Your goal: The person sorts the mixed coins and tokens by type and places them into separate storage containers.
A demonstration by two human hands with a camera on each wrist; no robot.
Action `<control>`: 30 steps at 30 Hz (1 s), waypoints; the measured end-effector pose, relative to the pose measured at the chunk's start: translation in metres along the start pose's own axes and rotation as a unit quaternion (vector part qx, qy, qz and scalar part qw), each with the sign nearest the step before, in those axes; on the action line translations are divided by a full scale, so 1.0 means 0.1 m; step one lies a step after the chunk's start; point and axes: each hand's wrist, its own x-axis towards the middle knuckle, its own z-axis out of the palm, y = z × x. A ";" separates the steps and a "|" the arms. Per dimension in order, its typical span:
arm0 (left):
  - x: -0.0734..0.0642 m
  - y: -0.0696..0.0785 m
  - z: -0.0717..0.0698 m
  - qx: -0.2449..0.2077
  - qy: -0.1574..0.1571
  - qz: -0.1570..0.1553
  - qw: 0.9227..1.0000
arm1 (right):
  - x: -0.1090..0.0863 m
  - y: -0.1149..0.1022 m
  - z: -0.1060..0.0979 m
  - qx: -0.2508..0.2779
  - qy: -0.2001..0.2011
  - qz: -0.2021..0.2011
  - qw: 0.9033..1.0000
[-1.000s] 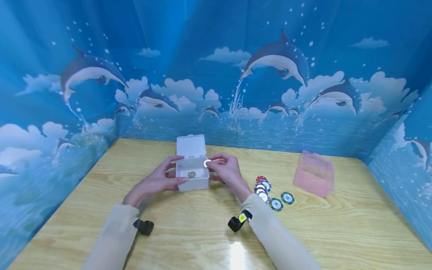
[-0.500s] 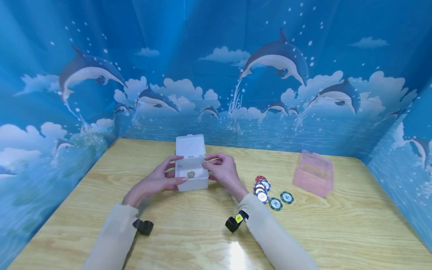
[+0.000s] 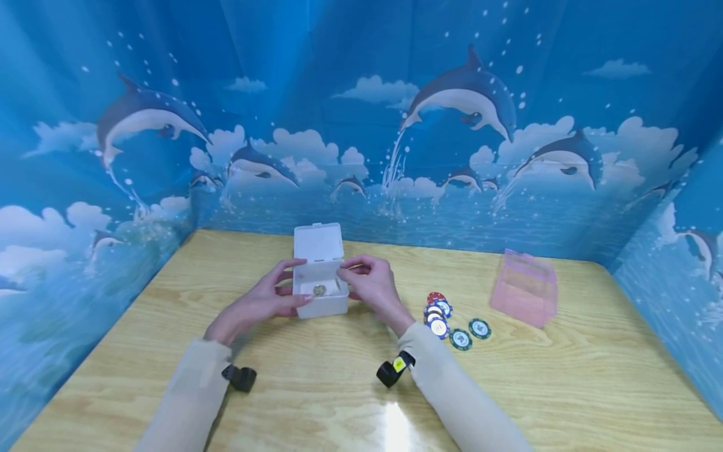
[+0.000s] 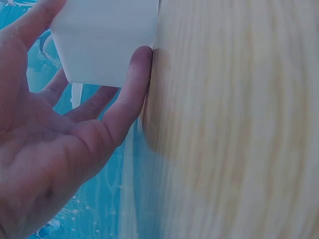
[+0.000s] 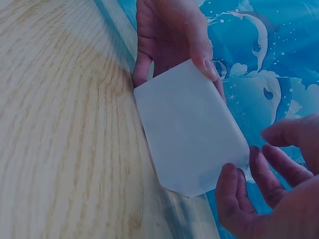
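An open white plastic box stands on the table with its lid tipped back. A gold-coloured coin lies inside it. My left hand holds the box at its left side, thumb over the front rim and fingers spread along the side and back. Over the right rim is my right hand, its lower fingers touching the box's outer side. Thumb and forefinger look slightly apart in the right wrist view. A small thin disc, perhaps a coin on edge, shows just under those fingertips, inside the right wall.
Several poker chips, among them a red one, a blue-and-white one and a green one, lie right of my right wrist. A pink translucent box sits further right. A dolphin-printed curtain borders the table.
The right hand has shifted slightly left over the box and let go of a shiny round disc, which has dropped from its fingertips to inside the right wall. The left hand stays put.
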 end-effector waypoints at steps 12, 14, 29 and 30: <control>0.04 0.05 0.00 0.006 -0.003 0.005 1.000 | 0.02 -0.01 -0.06 0.003 -0.005 -0.006 1.000; 0.04 0.06 0.00 0.007 -0.004 0.005 1.000 | 0.03 0.00 -0.07 0.007 -0.011 -0.009 1.000; -0.03 0.06 -0.03 0.055 0.007 0.010 0.998 | 0.00 0.04 -0.18 0.046 -0.084 -0.055 0.994; -0.03 0.06 -0.03 0.054 0.008 0.008 0.998 | 0.00 0.04 -0.19 0.046 -0.087 -0.057 0.994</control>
